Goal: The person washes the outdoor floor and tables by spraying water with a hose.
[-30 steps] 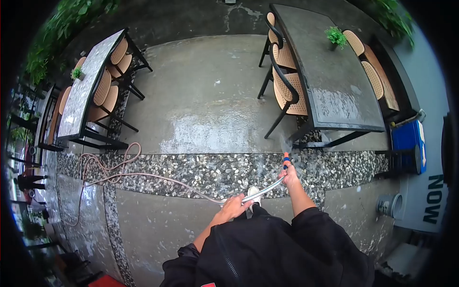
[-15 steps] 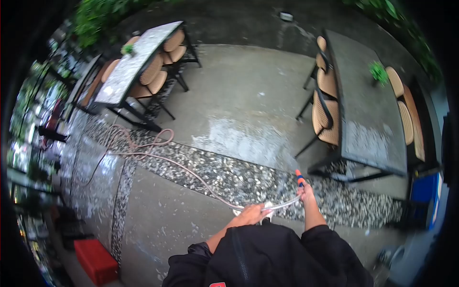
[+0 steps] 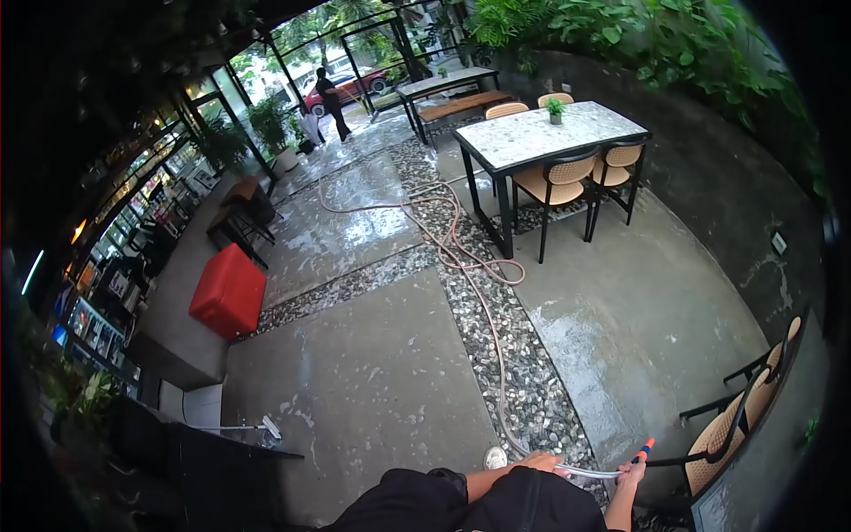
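A pale pinkish hose (image 3: 496, 341) runs along the pebble strip toward me and lies in loops farther off. Low in front of my body, my left hand (image 3: 539, 461) is closed around the hose. Farther right, my right hand (image 3: 630, 473) grips the hose's end at the orange and blue nozzle (image 3: 645, 450), which points up and to the right. Between my hands the hose sags in a short, shiny curve. Beside the right hand stands a woven-back chair (image 3: 722, 443). I cannot make out a water jet.
Wet concrete (image 3: 363, 355) flanks the pebble strip (image 3: 532, 381). A white-topped table (image 3: 550, 133) with chairs stands ahead, a dark table (image 3: 771, 470) at right. A red box (image 3: 229, 291) and a floor squeegee (image 3: 270, 427) are left. A person (image 3: 330, 106) in dark clothes stands far off.
My view has swung left and upward, bringing the far glass front and a person into sight. Both hands keep hold of the hose and nozzle, now lower and farther right in view.
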Demonstrator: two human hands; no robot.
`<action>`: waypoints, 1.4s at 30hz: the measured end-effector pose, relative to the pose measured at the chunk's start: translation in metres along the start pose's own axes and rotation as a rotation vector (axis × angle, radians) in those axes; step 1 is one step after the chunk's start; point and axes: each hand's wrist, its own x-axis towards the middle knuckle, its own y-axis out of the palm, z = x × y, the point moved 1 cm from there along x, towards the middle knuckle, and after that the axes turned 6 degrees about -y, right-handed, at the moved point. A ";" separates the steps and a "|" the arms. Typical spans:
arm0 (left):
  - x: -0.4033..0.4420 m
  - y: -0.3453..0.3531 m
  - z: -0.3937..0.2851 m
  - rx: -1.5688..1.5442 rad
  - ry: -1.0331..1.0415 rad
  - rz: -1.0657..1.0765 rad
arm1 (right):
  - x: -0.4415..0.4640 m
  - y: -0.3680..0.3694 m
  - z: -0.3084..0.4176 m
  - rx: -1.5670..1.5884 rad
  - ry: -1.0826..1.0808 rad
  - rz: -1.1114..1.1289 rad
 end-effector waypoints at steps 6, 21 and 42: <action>0.006 0.012 0.038 0.064 -0.081 0.031 | -0.020 0.021 -0.004 -0.162 -0.073 0.029; 0.075 0.079 0.119 -0.249 0.084 -0.275 | 0.053 0.012 0.003 -0.381 0.026 0.135; 0.082 0.042 0.085 -0.023 -0.016 -0.123 | 0.044 0.062 0.021 -0.324 0.056 0.119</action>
